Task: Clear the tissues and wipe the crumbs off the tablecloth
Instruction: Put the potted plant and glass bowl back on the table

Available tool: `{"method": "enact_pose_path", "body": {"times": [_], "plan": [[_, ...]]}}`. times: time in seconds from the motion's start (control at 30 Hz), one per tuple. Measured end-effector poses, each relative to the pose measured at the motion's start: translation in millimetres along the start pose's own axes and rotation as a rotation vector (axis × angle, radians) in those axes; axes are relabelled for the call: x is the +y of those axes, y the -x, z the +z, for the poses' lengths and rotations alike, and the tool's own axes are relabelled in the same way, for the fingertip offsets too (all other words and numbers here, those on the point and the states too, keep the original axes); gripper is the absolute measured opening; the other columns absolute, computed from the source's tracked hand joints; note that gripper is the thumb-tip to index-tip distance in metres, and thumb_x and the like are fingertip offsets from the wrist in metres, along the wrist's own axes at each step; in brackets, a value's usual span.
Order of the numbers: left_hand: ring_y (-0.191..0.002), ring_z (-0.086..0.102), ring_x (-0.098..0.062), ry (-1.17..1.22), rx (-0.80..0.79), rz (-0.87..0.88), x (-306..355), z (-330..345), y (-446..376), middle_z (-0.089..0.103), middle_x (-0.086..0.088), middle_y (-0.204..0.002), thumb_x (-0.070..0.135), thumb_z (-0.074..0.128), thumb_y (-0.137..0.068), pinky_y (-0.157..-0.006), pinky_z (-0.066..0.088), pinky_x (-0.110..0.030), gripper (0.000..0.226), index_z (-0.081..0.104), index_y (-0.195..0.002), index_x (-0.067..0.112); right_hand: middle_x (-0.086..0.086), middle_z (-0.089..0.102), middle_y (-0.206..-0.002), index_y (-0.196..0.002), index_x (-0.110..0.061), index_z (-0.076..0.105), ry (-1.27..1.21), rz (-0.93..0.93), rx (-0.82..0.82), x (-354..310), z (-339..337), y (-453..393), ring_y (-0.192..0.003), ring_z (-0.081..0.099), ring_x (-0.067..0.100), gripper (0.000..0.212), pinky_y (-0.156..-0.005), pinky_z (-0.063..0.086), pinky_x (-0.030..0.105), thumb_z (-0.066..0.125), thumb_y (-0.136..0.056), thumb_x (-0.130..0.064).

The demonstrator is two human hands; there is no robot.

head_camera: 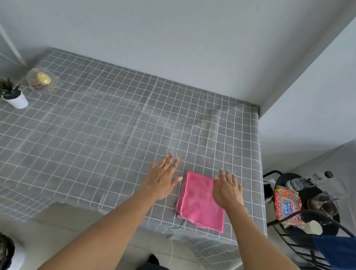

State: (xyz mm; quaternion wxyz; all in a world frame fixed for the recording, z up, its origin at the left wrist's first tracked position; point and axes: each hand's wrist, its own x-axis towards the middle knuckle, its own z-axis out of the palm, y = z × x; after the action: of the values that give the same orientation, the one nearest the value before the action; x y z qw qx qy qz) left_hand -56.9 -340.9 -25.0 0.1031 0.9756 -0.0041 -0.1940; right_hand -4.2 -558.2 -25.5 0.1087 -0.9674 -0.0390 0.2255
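Observation:
A grey tablecloth (pixel 96 133) with a white grid covers the table. Near its front right edge lies a folded pink cloth (pixel 198 202). My left hand (pixel 162 178) lies flat and open on the tablecloth just left of the pink cloth, fingers spread. My right hand (pixel 227 189) is also flat with spread fingers, resting over the pink cloth's upper right corner. Neither hand grips anything. I can make out no tissues or crumbs on the tablecloth.
A clear glass dish (pixel 41 80) with something yellow and a small white plant pot (pixel 17 99) stand at the far left. Right of the table, a black chair (pixel 298 208) holds a colourful packet (pixel 287 204), a plastic bottle, a glass and a cup. Walls close the back and right.

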Motion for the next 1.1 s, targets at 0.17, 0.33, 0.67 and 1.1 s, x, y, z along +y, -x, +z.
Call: {"method": "enact_pose_path", "body": {"times": [0.17, 0.33, 0.67, 1.1], "plan": [[-0.148, -0.006, -0.024, 0.038, 0.005, -0.165, -74.1, -34.4, 26.3, -0.011, -0.008, -0.16, 0.05, 0.016, -0.1, -0.118, 0.0, -0.05, 0.067, -0.006, -0.152, 0.014, 0.01, 0.009, -0.16, -0.151, -0.016, 0.016, 0.041, -0.072, -0.002, -71.4, -13.3, 0.4, -0.148, 0.003, 0.026, 0.054, -0.118, 0.007, 0.051, 0.016, -0.102, -0.038], [-0.148, -0.002, -0.026, 0.034, -0.013, -0.322, -161.9, -49.1, 74.5, -0.006, -0.01, -0.16, 0.047, 0.019, -0.101, -0.118, 0.004, -0.05, 0.066, -0.001, -0.152, 0.011, 0.01, 0.007, -0.16, -0.152, -0.018, 0.014, 0.106, -0.202, -0.035, -168.7, 0.9, 9.6, -0.148, 0.002, 0.027, 0.055, -0.117, 0.006, 0.05, 0.02, -0.102, -0.041], [-0.148, 0.001, -0.028, 0.048, 0.01, -0.518, -317.3, -51.4, 166.6, -0.003, -0.012, -0.16, 0.046, 0.02, -0.102, -0.117, 0.009, -0.05, 0.064, 0.002, -0.152, 0.01, 0.009, 0.005, -0.16, -0.153, -0.021, 0.01, 0.184, -0.413, -0.08, -339.0, 53.4, 29.4, -0.147, 0.002, 0.028, 0.058, -0.117, 0.007, 0.051, 0.019, -0.102, -0.046], [-0.148, 0.002, -0.027, 0.173, 0.043, -0.669, -411.2, -54.3, 167.0, 0.001, -0.012, -0.16, 0.044, 0.025, -0.101, -0.117, 0.013, -0.048, 0.065, 0.003, -0.152, 0.008, 0.008, 0.003, -0.161, -0.153, -0.023, 0.008, 0.274, -0.566, -0.151, -459.1, 68.4, -31.2, -0.148, 0.003, 0.028, 0.064, -0.118, 0.007, 0.052, 0.029, -0.099, -0.051]]}}
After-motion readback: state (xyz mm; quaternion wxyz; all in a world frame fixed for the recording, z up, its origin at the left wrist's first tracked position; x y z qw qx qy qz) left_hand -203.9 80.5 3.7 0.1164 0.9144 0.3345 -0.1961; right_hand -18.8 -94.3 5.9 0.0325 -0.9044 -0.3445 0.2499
